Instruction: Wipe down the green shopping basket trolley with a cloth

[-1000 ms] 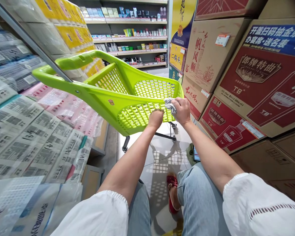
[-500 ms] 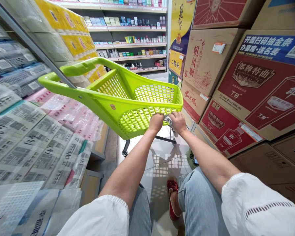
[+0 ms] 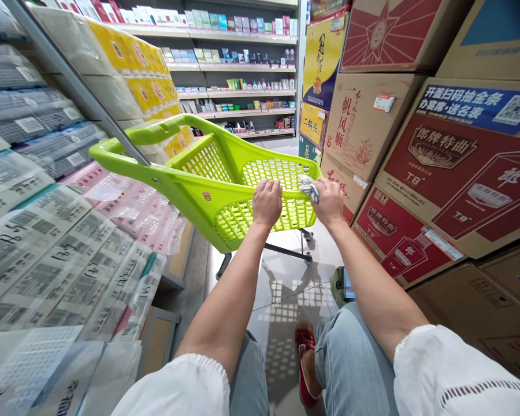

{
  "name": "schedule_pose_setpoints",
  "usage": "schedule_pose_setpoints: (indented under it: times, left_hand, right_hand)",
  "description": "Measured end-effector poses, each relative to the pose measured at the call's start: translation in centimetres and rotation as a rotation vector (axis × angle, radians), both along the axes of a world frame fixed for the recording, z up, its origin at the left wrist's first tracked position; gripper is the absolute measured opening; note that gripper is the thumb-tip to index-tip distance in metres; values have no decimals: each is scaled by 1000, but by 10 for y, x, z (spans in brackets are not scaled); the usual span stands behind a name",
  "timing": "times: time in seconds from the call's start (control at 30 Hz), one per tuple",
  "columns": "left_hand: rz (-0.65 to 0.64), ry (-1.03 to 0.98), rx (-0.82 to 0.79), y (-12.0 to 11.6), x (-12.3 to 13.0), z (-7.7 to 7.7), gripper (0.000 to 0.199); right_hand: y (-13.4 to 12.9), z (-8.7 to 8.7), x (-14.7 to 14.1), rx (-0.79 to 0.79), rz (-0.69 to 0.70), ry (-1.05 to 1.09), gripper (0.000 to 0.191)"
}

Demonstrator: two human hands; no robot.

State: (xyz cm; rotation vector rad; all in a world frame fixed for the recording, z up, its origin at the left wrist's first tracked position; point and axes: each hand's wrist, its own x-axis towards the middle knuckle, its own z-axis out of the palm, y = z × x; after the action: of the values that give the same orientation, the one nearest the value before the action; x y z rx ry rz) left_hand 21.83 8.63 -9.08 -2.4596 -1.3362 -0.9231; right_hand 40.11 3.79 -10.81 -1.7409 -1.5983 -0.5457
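A bright green plastic shopping cart (image 3: 190, 202) stands sideways in front of me, its handle to the left. My left hand (image 3: 267, 202) is closed over the cart's near upper rim. To its right, my right hand (image 3: 329, 201) is closed on a crumpled grey-and-white cloth (image 3: 309, 188), near the front corner of the basket. The cloth lies against the rim there. Through the mesh the basket's inside shows no goods.
Stacked cartons (image 3: 472, 167) line the right side. Packaged paper goods (image 3: 60, 248) are piled at the left. Shelves with small products (image 3: 242, 69) stand behind the cart. A green bag (image 3: 338, 286) lies on the floor near my knee.
Both hands have risen from the lower mesh side to the upper rim and moved apart, the cloth going up with my right hand. The view has tilted slightly upward.
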Motion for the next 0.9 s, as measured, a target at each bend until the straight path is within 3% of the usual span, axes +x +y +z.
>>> schedule_pose_setpoints:
  times: [0.2, 0.5, 0.63, 0.77, 0.9]
  left_hand:
    - [32, 53, -86, 9, -7, -3, 34]
    - [-26, 16, -16, 14, -15, -9, 24]
    - [-103, 71, 12, 15, -25, -5, 24]
    - [-132, 49, 10, 17, -27, -5, 27]
    - [-102, 2, -4, 16, -22, -10, 28]
  right_hand:
    - [5, -1, -17, -91, 45, 49, 42]
    - [11, 12, -65, -128, 185, 52, 44]
    - [7, 9, -34, -140, 273, 28, 40]
    - [3, 0, 8, -106, 180, 80, 35]
    - [7, -6, 4, -118, 146, 71, 36]
